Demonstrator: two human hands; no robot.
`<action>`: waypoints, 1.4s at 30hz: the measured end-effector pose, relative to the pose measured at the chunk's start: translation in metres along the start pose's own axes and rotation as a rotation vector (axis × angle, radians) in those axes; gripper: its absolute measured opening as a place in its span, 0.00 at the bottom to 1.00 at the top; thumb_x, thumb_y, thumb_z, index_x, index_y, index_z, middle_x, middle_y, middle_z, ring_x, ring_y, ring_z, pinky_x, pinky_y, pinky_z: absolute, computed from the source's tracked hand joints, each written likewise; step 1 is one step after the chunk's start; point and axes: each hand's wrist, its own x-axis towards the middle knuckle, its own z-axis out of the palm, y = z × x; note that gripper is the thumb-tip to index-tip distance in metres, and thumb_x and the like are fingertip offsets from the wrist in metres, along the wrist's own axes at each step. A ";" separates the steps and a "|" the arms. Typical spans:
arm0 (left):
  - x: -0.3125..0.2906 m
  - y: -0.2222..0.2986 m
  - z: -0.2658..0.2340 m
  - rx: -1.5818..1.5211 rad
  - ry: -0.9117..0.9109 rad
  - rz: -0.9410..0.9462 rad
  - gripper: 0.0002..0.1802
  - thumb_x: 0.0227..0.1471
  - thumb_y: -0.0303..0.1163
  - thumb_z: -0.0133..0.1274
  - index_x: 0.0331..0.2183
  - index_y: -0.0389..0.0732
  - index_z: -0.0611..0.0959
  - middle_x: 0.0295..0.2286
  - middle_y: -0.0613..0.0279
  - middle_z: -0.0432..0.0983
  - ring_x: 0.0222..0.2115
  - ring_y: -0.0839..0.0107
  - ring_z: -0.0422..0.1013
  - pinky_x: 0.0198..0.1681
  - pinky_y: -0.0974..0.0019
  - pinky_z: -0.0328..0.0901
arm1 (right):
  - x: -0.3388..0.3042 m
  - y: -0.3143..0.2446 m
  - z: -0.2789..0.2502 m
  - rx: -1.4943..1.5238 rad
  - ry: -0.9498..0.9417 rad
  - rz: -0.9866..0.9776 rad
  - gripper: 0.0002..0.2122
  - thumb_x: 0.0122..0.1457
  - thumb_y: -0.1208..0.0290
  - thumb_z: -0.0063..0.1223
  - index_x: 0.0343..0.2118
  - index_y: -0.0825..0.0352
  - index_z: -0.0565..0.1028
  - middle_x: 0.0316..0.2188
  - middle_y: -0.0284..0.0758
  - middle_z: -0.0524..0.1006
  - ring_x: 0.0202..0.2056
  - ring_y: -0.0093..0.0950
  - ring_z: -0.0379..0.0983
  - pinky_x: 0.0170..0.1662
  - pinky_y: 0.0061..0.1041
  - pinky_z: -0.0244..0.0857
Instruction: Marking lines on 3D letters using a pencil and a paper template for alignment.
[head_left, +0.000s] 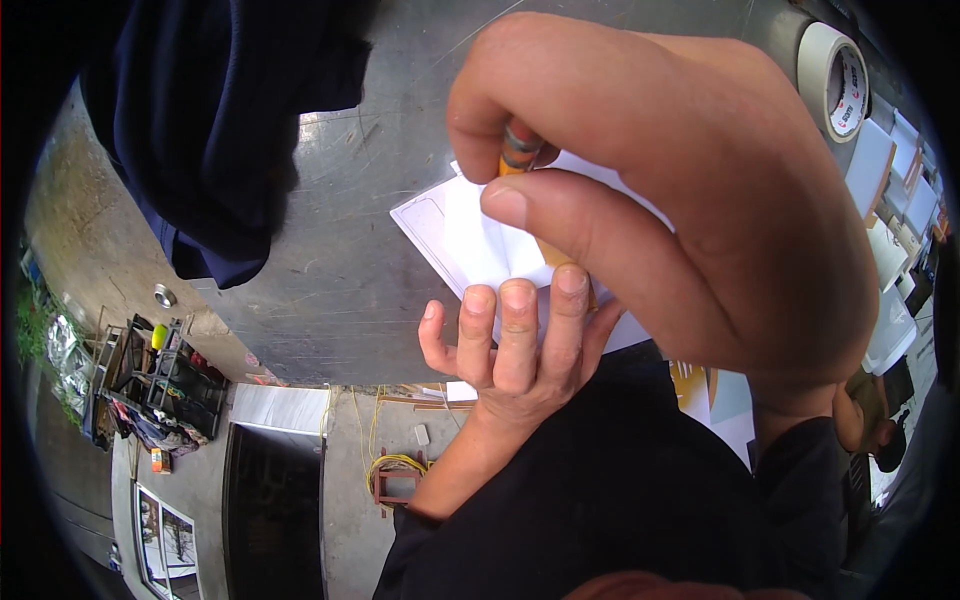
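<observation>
Close to the camera, my right hand point(680, 190) pinches a yellow pencil point(515, 155) between thumb and bent fingers, its banded end pointing up. The lower part of the pencil is hidden behind the thumb. Beneath both hands lie white paper sheets point(480, 235), the top one creased, with thin printed lines near the left edge. My left hand point(525, 350) has its fingers spread, the fingertips over the near edge of the paper. A tan piece point(553, 254) shows between the hands; its kind I cannot make out.
The paper lies on a scratched grey metal table point(340, 230). Dark blue cloth point(190, 120) covers its left side. A tape roll point(835, 85) stands at far right, near stacked white pieces point(890, 290). Another person point(870, 415) is at the right edge. A small stool point(395, 485) stands below.
</observation>
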 end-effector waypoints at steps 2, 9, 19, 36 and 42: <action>-0.003 -0.004 0.000 0.010 -0.032 0.029 0.35 0.53 0.59 0.60 0.57 0.54 0.74 0.59 0.61 0.58 0.62 0.58 0.55 0.63 0.40 0.51 | -0.009 0.005 -0.004 -0.001 -0.015 0.001 0.08 0.48 0.79 0.58 0.31 0.68 0.73 0.26 0.35 0.74 0.29 0.35 0.73 0.31 0.30 0.68; -0.009 -0.004 0.008 0.044 0.043 0.035 0.34 0.52 0.56 0.61 0.57 0.56 0.73 0.57 0.62 0.58 0.62 0.59 0.54 0.62 0.40 0.53 | -0.016 0.006 0.000 -0.001 -0.080 -0.021 0.08 0.47 0.79 0.58 0.31 0.67 0.73 0.26 0.35 0.74 0.28 0.35 0.73 0.31 0.30 0.68; -0.006 0.001 0.015 0.056 0.092 -0.002 0.34 0.52 0.55 0.62 0.57 0.56 0.72 0.57 0.62 0.58 0.61 0.59 0.54 0.62 0.41 0.54 | 0.001 0.007 0.006 -0.035 -0.173 -0.062 0.08 0.47 0.79 0.58 0.31 0.67 0.72 0.25 0.35 0.74 0.28 0.35 0.73 0.31 0.30 0.68; 0.004 0.009 0.004 0.111 0.001 -0.026 0.37 0.53 0.60 0.60 0.59 0.56 0.71 0.59 0.62 0.57 0.63 0.59 0.54 0.62 0.42 0.54 | 0.000 0.033 -0.024 -0.104 -0.336 -0.126 0.08 0.46 0.78 0.58 0.30 0.67 0.72 0.25 0.35 0.73 0.28 0.35 0.73 0.30 0.30 0.67; 0.004 0.008 0.003 0.101 -0.009 -0.033 0.34 0.56 0.58 0.58 0.59 0.56 0.71 0.59 0.62 0.57 0.63 0.59 0.54 0.62 0.42 0.53 | 0.011 0.028 -0.018 -0.128 -0.401 -0.157 0.08 0.46 0.78 0.58 0.29 0.67 0.71 0.25 0.35 0.73 0.28 0.35 0.72 0.30 0.31 0.67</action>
